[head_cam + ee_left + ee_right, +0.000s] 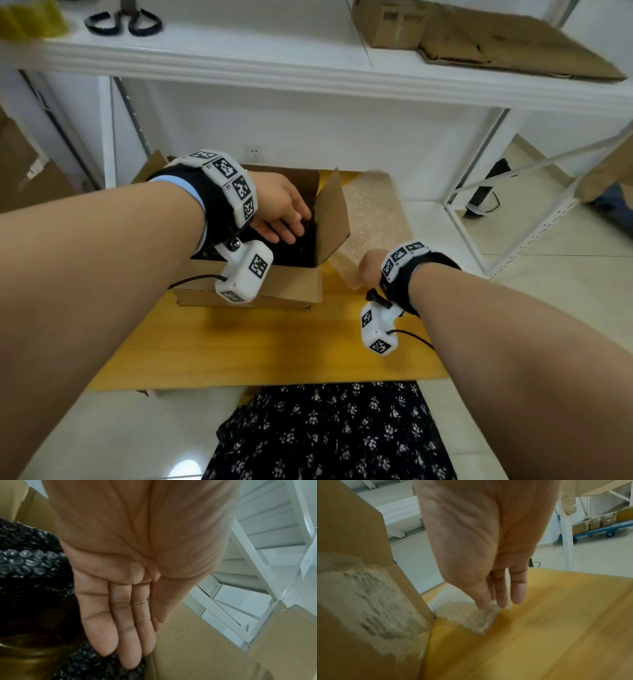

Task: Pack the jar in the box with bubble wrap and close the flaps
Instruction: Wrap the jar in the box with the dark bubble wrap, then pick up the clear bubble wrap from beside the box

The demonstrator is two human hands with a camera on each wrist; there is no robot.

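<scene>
An open cardboard box (pixel 284 287) stands on a yellow wooden table (pixel 274 346). My left hand (pixel 294 229) reaches inside it. Its straight fingers (pixel 123 649) press on black bubble wrap (pixel 29 561) that surrounds a brown glass jar (pixel 25 660). The jar is hidden in the head view. The box's right flap (pixel 332 219) stands upright. To the right of the box lies a sheet of clear bubble wrap (pixel 373 219). My right hand (pixel 366 270) pinches its near corner (pixel 486 612) between thumb and fingers (pixel 501 596).
A white shelf above holds black-handled scissors (pixel 123 22), a yellow roll (pixel 30 17) and flattened cardboard (pixel 496 37). A white metal rack frame (pixel 479 205) stands to the right on the tiled floor. My floral-patterned lap (pixel 329 431) is at the table's near edge.
</scene>
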